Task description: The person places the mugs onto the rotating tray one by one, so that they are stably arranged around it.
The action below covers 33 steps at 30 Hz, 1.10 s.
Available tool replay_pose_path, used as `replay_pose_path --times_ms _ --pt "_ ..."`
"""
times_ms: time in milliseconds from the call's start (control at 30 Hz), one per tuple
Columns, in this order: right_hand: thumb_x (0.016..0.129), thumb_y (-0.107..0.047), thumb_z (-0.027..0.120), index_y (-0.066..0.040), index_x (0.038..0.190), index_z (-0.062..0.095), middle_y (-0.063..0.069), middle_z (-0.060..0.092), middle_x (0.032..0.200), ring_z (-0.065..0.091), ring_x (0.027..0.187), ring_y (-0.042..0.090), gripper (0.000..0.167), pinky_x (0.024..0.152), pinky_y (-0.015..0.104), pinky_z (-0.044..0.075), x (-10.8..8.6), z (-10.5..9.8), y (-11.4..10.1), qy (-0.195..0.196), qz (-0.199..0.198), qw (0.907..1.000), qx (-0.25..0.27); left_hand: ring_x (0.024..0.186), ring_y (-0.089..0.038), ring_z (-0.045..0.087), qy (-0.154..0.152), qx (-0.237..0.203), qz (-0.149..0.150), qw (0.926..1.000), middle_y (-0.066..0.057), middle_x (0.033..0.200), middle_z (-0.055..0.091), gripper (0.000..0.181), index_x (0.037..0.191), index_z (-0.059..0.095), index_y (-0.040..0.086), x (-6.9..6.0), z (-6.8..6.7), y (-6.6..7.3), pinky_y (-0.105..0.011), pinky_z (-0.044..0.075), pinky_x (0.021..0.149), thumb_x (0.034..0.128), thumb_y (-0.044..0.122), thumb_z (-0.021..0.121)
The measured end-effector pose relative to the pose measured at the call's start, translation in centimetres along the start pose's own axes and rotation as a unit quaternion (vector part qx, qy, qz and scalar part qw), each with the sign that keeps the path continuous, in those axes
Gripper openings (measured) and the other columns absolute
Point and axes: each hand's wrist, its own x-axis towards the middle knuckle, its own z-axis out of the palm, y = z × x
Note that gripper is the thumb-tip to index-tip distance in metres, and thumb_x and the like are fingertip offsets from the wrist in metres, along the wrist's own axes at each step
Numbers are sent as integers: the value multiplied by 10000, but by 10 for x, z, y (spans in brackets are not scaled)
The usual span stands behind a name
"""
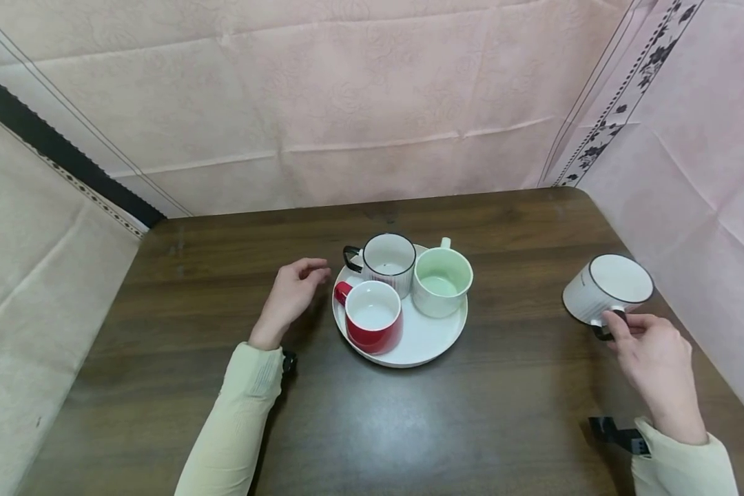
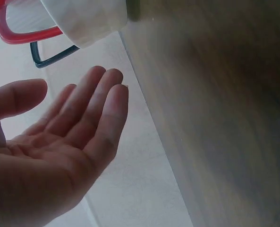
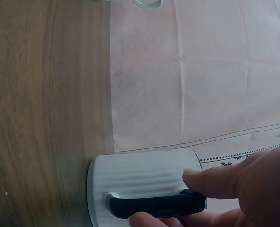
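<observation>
At the right side of the table, my right hand (image 1: 654, 362) pinches the black handle (image 3: 154, 206) of a white ribbed mug (image 1: 595, 293) with a dark rim. The mug stands on the tabletop in the right wrist view. My left hand (image 1: 294, 296) holds nothing, its fingers loosely bent, just left of a round white plate (image 1: 430, 344). On that plate are three mugs: a red one (image 1: 372, 329) with a white inside, a white one (image 1: 397, 277) with a black handle, and a pale green one (image 1: 440, 293). The left fingers are apart from them.
The brown wooden table (image 1: 471, 420) carries all the mugs. Pale patterned cloth (image 1: 378, 117) hangs behind it and along both sides, close to the right-hand mug. A black strap (image 1: 620, 435) sits at my right wrist.
</observation>
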Motion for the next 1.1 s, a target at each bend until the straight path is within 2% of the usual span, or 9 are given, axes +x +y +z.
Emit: replay_pose_path --times_ms 133,400,500,633,700,767,833,900,1100 --pt "1004 -322 517 203 1110 591 294 680 876 624 878 475 541 681 482 391 -1 0 0 86 -63 9998 -141 1161 -297 572 -90 -38 -63 9999 -91 1183 660 368 1339 560 91 -1 0 0 -479 461 986 1007 244 519" --pt "1015 -323 482 189 1154 573 362 626 986 540 934 499 538 821 580 333 -5 -7 10 -36 300 9994 -164 1016 -286 654 -153 -144 -164 9996 -118 1037 700 343 1304 576 58 -1 0 1 -475 486 956 1018 229 498" --pt "1008 -277 497 168 1135 594 345 635 958 545 908 484 473 833 584 328 -7 -9 12 91 305 9994 -135 984 -294 661 -157 -98 -208 9996 -127 1003 696 340 1298 580 60 -1 0 2 -472 489 947 1021 237 493" --pt "987 -192 543 143 1097 623 320 607 1028 539 949 489 362 902 602 307 -13 -9 4 407 -10 9991 -66 974 -302 654 -115 -89 -262 9995 -138 1033 673 323 1287 580 67 -1 0 3 -457 509 915 1016 223 496" --pt "966 -156 581 113 1070 650 280 610 1043 565 925 415 296 843 494 373 -16 -10 -3 621 -251 9977 -52 986 -303 648 -98 -130 -282 9995 -140 1060 663 315 1280 579 67 -1 0 4 -450 514 910 1014 213 497" --pt "943 -126 621 78 1036 676 226 628 1015 587 849 227 231 755 362 406 -19 -10 -12 819 -556 9951 -15 997 -296 643 -87 -148 -294 9994 -136 1075 660 307 1271 581 69 -1 0 4 -441 516 913 1011 210 498" --pt "914 -100 664 42 1001 697 168 646 968 532 766 30 170 641 250 380 -23 -10 -21 930 -866 9919 75 1000 -290 643 -87 -174 -283 9994 -134 1073 662 301 1260 586 67 0 0 4 -432 514 918 1011 210 497" --pt "894 -87 691 10 981 706 113 652 937 435 707 -87 131 589 189 349 -27 -10 -30 923 -1169 9886 219 997 -289 646 -111 -181 -238 9995 -142 1069 665 307 1263 587 57 0 0 4 -431 513 918 1015 208 488" --pt "885 -73 703 -71 937 709 -25 629 892 454 690 -32 53 608 147 357 -32 -2 -58 587 -1891 9782 623 995 -287 643 -129 -213 -238 9994 -143 1070 661 300 1255 591 56 0 1 3 -436 509 925 1019 204 481"
